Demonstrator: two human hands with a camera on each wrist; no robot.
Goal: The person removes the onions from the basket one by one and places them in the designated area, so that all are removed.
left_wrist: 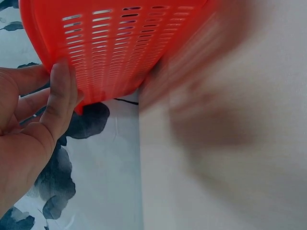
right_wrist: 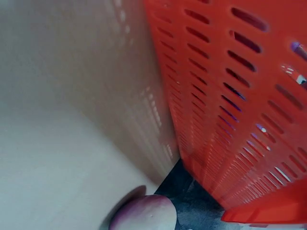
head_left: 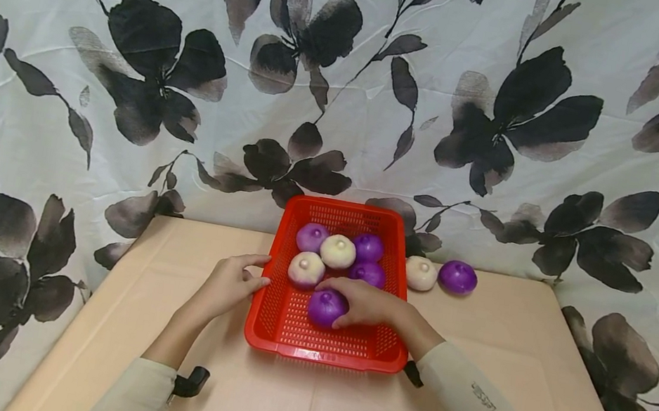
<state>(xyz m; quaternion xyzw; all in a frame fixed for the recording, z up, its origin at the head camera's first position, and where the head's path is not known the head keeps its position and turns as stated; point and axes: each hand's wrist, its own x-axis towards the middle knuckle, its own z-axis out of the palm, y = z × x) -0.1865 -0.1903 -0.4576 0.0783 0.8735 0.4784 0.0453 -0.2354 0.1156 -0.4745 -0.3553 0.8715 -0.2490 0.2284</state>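
Inside the red basket [head_left: 322,356], my right hand [head_left: 367,303] grips a purple onion [head_left: 325,309], fingers over its far side and thumb at its near right. Beyond it sit several other onions: a whitish one [head_left: 306,269], a paler one [head_left: 338,251] and purple ones, such as one [head_left: 368,247] by the far right wall. My left hand [head_left: 231,284] touches the basket's left side with fairly straight fingers. In the left wrist view, those fingers [left_wrist: 60,98] rest against the outer wall. The right wrist view does not show the right hand.
To the right of the basket, a whitish onion [head_left: 421,274] and a purple onion [head_left: 457,277] lie on the light-brown table [head_left: 249,399]. A white cloth with dark flowers [head_left: 391,136] hangs behind the table.
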